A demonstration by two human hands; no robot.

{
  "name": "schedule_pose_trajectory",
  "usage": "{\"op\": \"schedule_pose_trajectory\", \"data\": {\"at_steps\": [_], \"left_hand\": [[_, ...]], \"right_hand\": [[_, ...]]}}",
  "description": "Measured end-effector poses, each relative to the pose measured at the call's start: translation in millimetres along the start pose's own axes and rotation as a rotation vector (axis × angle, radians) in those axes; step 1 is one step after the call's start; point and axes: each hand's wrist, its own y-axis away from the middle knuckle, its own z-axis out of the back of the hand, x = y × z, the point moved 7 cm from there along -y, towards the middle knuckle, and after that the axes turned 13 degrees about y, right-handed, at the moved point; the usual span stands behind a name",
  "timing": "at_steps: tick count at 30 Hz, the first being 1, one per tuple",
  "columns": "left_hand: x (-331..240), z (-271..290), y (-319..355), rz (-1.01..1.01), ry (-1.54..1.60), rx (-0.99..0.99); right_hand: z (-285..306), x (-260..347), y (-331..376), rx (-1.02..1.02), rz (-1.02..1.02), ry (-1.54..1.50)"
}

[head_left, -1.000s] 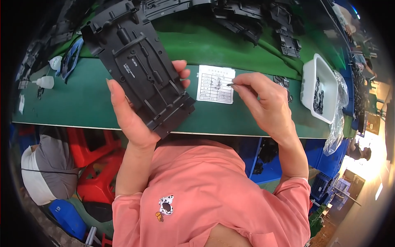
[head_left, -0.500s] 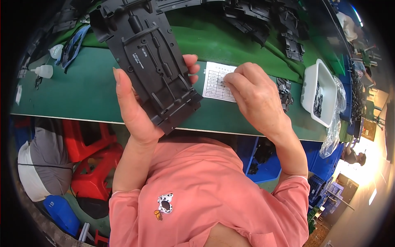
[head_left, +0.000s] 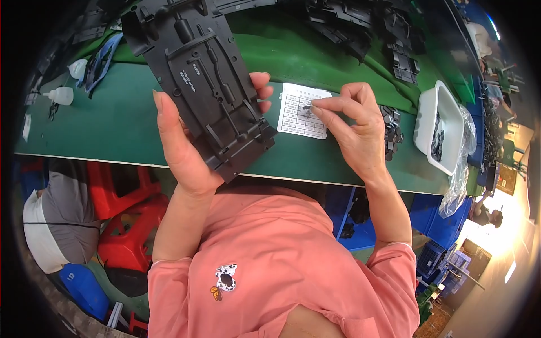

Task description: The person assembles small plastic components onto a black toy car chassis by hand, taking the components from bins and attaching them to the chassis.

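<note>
My left hand [head_left: 189, 158] is wrapped round the lower end of a long black moulded plastic panel [head_left: 211, 84], thumb on its left edge and fingertips showing past its right edge. The panel is held tilted above the table, its ribbed face towards me. Over a white printed sheet [head_left: 293, 121], my right hand [head_left: 358, 127] pinches a small dark piece [head_left: 307, 106] between thumb and forefinger; its exact shape is too small to make out. A pile of small black plastic pieces [head_left: 391, 132] lies on the table just right of that hand.
A white tub [head_left: 424, 127] with small black parts stands at the table's right, beside a clear plastic bag. More black panels [head_left: 344, 28] rest on green cloth at the back. A small white bottle [head_left: 62, 96] stands at left; red stools [head_left: 124, 236] are below the table.
My right hand has turned and its fingers have opened out a little, so the small dark piece at the fingertips now shows. My left hand and the panel have hardly moved.
</note>
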Motion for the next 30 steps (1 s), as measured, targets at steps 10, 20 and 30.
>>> {"op": "schedule_pose_trajectory", "data": {"at_steps": [10, 20, 30], "left_hand": [[2.3, -0.4, -0.7, 0.012, 0.031, 0.006], [1.2, -1.4, -2.6, 0.009, -0.005, 0.01], [0.1, -6.2, -2.1, -0.038, -0.085, -0.01]], "right_hand": [[-0.9, 2.8, 2.5, -0.023, 0.112, 0.13], [7.9, 6.5, 4.2, -0.111, 0.149, 0.076], [6.8, 36.4, 10.1, -0.203, 0.493, 0.424]]}}
